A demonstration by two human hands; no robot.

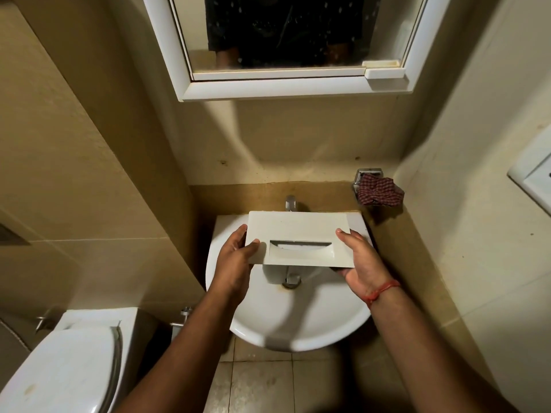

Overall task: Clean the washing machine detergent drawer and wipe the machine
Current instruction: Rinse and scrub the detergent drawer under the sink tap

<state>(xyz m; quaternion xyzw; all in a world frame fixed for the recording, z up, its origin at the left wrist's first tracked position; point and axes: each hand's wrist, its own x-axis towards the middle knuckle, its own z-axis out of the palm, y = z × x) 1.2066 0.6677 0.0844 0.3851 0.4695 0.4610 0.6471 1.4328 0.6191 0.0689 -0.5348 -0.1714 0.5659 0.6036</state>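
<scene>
The white detergent drawer (298, 231) is held over a white wash basin (298, 317), its flat front panel with the recessed handle turned up toward me. My left hand (235, 257) grips the panel's left end. My right hand (362, 260), with a red thread at the wrist, holds the right end from beneath. The drawer's compartments are hidden behind the panel. A red checked cloth (380, 192) lies bunched on a metal holder at the back right ledge. The washing machine is out of sight.
The tap (290, 202) rises behind the drawer and the basin drain (291, 282) shows below it. A white toilet (68, 365) stands at the lower left. A white-framed mirror (298, 84) hangs above. Tiled walls close in on both sides.
</scene>
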